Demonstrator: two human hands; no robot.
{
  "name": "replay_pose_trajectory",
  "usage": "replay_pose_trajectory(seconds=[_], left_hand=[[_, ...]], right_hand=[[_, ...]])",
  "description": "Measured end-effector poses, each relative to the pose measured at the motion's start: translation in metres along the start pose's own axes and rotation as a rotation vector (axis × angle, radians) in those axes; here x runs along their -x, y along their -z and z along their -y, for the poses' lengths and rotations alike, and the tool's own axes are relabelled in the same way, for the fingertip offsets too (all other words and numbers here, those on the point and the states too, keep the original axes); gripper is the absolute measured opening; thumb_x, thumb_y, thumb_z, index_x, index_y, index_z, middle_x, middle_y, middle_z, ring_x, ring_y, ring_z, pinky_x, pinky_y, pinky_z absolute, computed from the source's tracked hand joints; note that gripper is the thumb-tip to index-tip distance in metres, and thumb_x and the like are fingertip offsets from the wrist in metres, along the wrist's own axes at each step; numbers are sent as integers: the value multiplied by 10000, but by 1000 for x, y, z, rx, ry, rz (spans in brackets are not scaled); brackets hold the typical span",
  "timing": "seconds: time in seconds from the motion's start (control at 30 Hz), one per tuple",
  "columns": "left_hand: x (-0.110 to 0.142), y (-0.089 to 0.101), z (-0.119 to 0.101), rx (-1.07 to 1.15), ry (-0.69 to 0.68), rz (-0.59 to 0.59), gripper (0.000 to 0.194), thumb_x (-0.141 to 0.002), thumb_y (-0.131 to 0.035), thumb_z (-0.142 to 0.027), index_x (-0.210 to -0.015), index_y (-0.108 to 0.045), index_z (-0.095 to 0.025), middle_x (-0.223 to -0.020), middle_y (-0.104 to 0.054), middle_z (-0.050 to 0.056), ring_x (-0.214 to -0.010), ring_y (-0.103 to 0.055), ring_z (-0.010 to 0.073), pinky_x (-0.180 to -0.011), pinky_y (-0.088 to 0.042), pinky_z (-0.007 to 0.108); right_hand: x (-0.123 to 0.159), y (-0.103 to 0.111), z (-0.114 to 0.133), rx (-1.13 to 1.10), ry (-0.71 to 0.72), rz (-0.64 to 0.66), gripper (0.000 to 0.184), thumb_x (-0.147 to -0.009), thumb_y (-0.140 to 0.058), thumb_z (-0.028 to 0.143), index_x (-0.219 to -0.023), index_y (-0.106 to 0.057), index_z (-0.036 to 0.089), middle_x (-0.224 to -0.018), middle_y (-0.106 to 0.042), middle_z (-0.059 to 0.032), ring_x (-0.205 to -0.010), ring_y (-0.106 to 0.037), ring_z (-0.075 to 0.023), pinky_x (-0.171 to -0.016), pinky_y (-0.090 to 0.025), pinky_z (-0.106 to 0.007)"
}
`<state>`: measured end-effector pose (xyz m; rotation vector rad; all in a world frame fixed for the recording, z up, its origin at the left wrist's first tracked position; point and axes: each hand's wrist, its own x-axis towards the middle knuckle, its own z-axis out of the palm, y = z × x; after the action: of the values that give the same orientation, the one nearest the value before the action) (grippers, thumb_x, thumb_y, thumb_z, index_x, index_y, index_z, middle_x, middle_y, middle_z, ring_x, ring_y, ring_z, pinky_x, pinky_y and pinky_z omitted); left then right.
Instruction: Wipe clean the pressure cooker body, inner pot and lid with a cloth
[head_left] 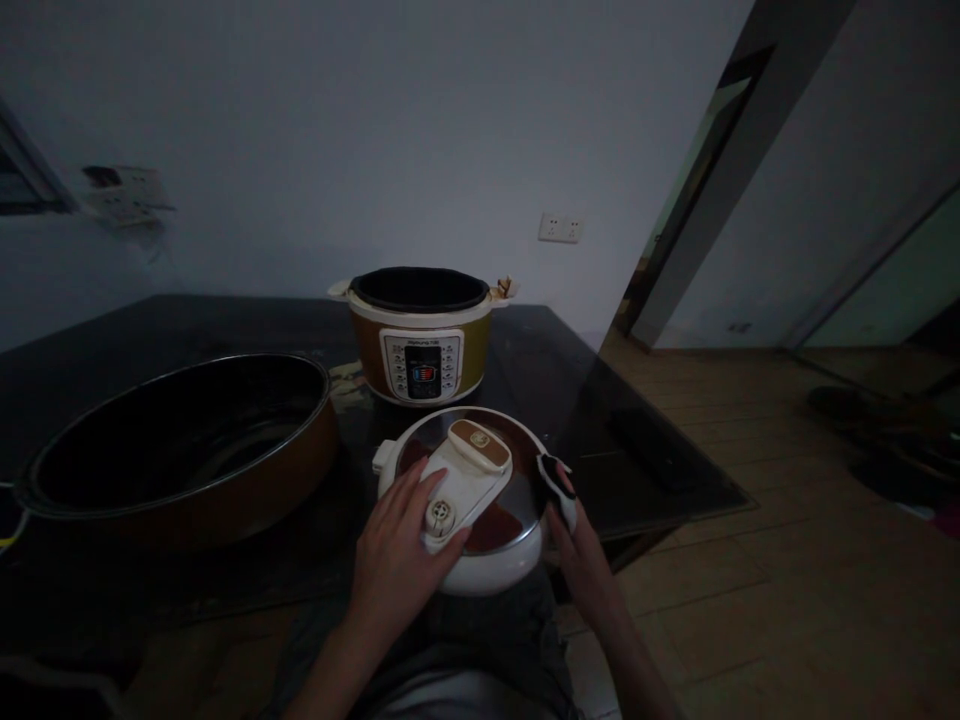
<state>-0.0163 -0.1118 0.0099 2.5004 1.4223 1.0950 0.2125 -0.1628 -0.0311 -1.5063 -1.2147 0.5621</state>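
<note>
An electric pressure cooker lid (517, 500), white-rimmed with a shiny top and a raised handle, lies near the table's front edge, just above my lap. My left hand (397, 545) grips the lower part of its white handle, fingers on one side and thumb on the other, beside a round valve (440, 516). In my right hand (574, 540) is a small black-and-white cloth (556, 490), pressed against the lid's right rim. Behind the lid stands the cooker body (367, 350), uncovered, with a dark inside and a control panel (424, 367) facing me.
A large, wide dark pan (225, 500) with a brown outside stands on the left of the black table (570, 370). A flat dark object (651, 450) lies at the right. Wall sockets (560, 228) are behind. Tiled floor (720, 600) extends to the right.
</note>
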Motion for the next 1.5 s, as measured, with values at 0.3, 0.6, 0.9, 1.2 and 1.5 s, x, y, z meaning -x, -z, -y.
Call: replay_pose_trajectory(seconds=[0.3,0.6,0.9,1.2,1.5], left_hand=[[0,3,0,20,-4,13,530,-756,-643,-321,-1253,-506,-195,-1377,-505,116,-1245,-493,274,-1021,-433,438],[0,4,-1,13,5,34,533,-755,-647,-321,-1252,-490,-213,-1383,-497,110,-1246,-488,266,-1020,-431,437],[0,2,-2,-1,28,26,542,-769,-637,-342,-1269,-474,-208,-1380,-499,118,-1242,-491,275,-1008,-440,451],[0,4,-4,20,43,33,530,-769,-635,-339,-1259,-493,-195,-1368,-514,117,-1237,-497,270,-1008,-437,444],[0,5,-1,2,21,66,539,-761,-637,-339,-1260,-488,-200,-1378,-504,117,-1240,-496,273,-1000,-446,449]], right_hand=[[-35,-8,1,42,55,19,596,-845,-481,505,-1353,-446,196,-1479,-357,-104,-1399,-239,-260,-1156,-137,-466],[-162,-24,6,-89,-68,490,499,-774,-534,618,-947,-654,166,-895,-707,-60,-839,-649,-221,-806,-519,-394],[-179,-39,28,-29,75,706,456,-774,-581,585,-966,-686,185,-964,-717,-38,-945,-633,-230,-906,-477,-403],[-65,20,25,251,305,453,470,-917,-442,414,-1362,-461,266,-1468,-398,-44,-1394,-276,-219,-1155,-156,-476],[-17,6,17,325,255,178,497,-923,-428,408,-1408,-379,312,-1474,-386,-36,-1418,-208,-233,-1138,-198,-533]])
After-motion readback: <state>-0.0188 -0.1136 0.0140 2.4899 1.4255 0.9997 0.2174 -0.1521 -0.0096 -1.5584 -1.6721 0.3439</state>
